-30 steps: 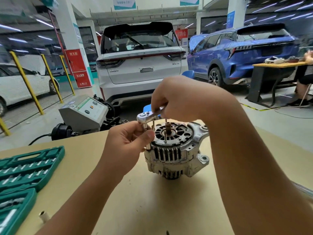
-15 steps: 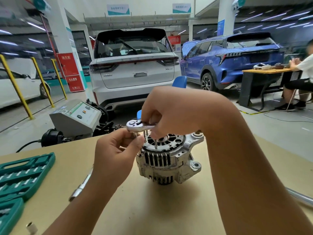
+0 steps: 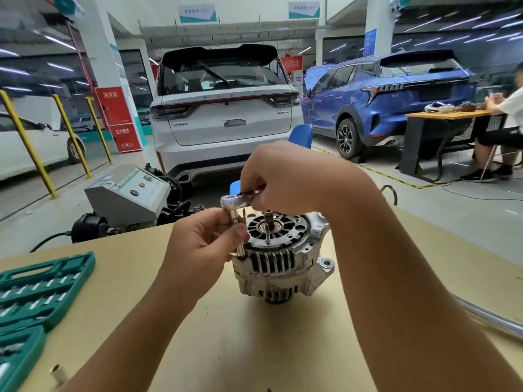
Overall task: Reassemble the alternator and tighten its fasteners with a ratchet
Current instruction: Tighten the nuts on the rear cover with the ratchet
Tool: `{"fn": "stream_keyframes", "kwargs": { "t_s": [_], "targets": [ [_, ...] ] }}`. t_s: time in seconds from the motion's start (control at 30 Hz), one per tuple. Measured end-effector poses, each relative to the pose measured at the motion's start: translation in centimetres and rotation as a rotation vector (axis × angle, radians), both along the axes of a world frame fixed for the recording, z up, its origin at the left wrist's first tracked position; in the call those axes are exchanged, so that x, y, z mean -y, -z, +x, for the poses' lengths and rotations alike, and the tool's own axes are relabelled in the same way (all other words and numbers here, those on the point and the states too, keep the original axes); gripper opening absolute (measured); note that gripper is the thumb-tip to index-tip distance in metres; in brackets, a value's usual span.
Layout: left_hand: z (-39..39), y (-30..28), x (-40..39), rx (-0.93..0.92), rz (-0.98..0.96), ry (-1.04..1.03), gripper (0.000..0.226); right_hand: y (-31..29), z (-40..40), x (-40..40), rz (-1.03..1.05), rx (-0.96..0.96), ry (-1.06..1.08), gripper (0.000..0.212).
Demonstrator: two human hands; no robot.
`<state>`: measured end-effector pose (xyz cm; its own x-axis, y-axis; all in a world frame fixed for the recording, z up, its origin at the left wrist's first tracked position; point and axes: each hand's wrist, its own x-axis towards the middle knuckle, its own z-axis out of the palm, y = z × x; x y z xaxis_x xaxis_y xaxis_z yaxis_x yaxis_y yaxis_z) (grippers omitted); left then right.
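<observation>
A silver alternator (image 3: 283, 261) stands upright on the tan table (image 3: 254, 349), its shaft and long studs pointing up. A chrome ratchet (image 3: 232, 201) sits on a socket extension (image 3: 237, 236) that reaches down to the alternator's left rim. My left hand (image 3: 203, 244) pinches that extension between thumb and fingers. My right hand (image 3: 285, 176) grips the ratchet's handle just above the alternator; the handle is mostly hidden inside the hand.
A green socket-set case (image 3: 36, 292) lies open at the table's left edge, with a loose socket (image 3: 58, 373) near the front. A grey machine (image 3: 127, 193) stands behind the table. White (image 3: 226, 114) and blue (image 3: 390, 94) cars are parked beyond. A person sits at a far-right table (image 3: 447, 116).
The ratchet head has swung slightly while both hands keep their hold. The camera view has shifted, so the alternator sits a little differently in frame.
</observation>
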<state>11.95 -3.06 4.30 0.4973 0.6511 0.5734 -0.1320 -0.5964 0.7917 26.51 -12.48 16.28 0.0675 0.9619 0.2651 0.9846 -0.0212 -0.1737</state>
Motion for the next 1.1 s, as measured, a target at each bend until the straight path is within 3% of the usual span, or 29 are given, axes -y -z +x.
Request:
{"fn": "stream_keyframes", "kwargs": {
  "t_s": [0.03, 0.13, 0.27, 0.37, 0.53, 0.67, 0.77, 0.83, 0.9, 1.0, 1.1],
  "targets": [
    [0.1, 0.0, 0.2, 0.023, 0.003, -0.013, 0.010, 0.2, -0.1, -0.1, -0.019, 0.013, -0.018, 0.017],
    [0.1, 0.0, 0.4, 0.007, 0.106, -0.024, 0.002, -0.2, -0.4, -0.1, -0.120, -0.026, -0.064, 0.035],
    [-0.3, 0.3, -0.5, -0.013, 0.080, -0.013, 0.001, -1.2, -1.0, -1.4, -0.145, 0.252, -0.090, 0.013],
    [-0.1, 0.6, -0.7, -0.025, 0.062, -0.057, 0.010, -1.2, -1.3, -2.2, -0.167, 0.377, -0.039, 0.014],
    [0.1, 0.5, -0.6, -0.040, 0.062, -0.025, 0.009, -2.2, -1.3, -1.4, -0.349, 0.097, -0.031, 0.035],
    [-0.2, 0.4, -0.9, -0.035, 0.015, 0.048, 0.007, -1.6, -2.2, -1.9, -0.178, 0.425, -0.006, 0.005],
    [-0.1, 0.4, -0.5, -0.026, 0.099, -0.013, 0.012, -2.0, -3.2, -1.9, -0.342, 0.273, 0.062, 0.026],
    [-0.1, 0.5, -0.3, -0.022, 0.151, -0.042, 0.018, -2.5, -3.7, -1.7, -0.413, 0.173, 0.054, 0.025],
    [-0.1, 0.6, -0.7, -0.011, 0.108, -0.010, 0.015, -2.6, -3.8, -1.9, -0.361, 0.288, 0.027, 0.027],
    [-0.1, 0.5, -1.4, -0.027, 0.048, 0.039, 0.011, -2.0, -4.2, -2.1, -0.235, 0.493, 0.075, 0.010],
    [0.1, 0.7, -1.1, -0.007, 0.052, 0.031, 0.014, -2.5, -4.7, -1.8, -0.355, 0.238, 0.155, 0.023]
  ]
}}
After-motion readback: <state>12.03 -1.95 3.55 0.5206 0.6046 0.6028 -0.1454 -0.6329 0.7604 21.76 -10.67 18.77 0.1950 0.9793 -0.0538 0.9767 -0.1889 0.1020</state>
